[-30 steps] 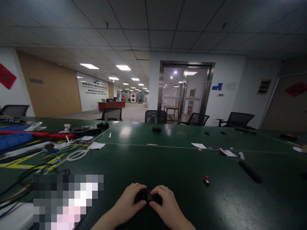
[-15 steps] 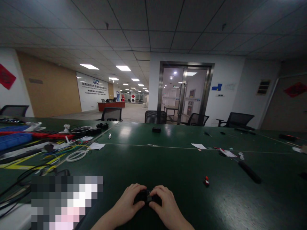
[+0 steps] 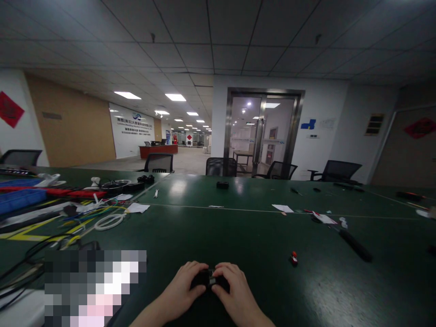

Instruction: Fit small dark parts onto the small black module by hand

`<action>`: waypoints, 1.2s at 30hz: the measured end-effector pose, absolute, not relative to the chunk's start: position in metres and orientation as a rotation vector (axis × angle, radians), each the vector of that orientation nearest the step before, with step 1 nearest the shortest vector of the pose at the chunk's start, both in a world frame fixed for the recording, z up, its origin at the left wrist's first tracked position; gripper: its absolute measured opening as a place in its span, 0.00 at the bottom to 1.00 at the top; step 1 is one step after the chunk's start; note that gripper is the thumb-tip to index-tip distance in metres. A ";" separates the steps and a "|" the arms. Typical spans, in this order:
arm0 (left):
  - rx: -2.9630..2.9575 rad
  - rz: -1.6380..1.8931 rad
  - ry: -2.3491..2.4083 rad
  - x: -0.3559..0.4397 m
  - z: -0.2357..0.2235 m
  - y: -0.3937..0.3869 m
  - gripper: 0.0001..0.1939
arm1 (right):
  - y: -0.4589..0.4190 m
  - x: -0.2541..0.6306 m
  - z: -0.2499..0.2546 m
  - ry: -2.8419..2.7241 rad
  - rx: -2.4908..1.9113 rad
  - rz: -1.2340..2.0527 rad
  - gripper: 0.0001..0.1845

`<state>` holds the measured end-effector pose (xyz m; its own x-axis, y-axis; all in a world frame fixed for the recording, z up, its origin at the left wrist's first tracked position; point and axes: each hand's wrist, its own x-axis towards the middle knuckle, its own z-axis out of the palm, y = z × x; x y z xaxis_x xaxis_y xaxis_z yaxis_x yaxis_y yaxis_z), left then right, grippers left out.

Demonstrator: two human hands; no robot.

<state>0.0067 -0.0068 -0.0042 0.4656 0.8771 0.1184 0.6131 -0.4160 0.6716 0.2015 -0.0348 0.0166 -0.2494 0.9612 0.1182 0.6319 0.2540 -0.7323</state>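
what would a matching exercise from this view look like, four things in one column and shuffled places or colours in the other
Things
1. Black item with a silvery part
2. Blue tray
3. Coiled cable nearest the hands
4. Black-handled tool

Places or colours
A. White
B. Right of the small red object
C. Between the left hand and right hand
D. At the picture's left edge

Right pairs: 1-C, 2-D, 3-A, 4-B
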 end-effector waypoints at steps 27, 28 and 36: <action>2.147 0.624 1.242 0.009 -0.001 -0.008 0.21 | -0.030 0.203 0.004 -1.818 -1.338 0.702 0.12; 2.144 0.625 1.242 0.009 0.000 -0.008 0.21 | -0.030 0.204 0.004 -1.806 -1.331 0.707 0.13; 2.143 0.618 1.250 0.009 0.001 -0.008 0.21 | -0.030 0.207 0.000 -1.690 -1.270 0.686 0.15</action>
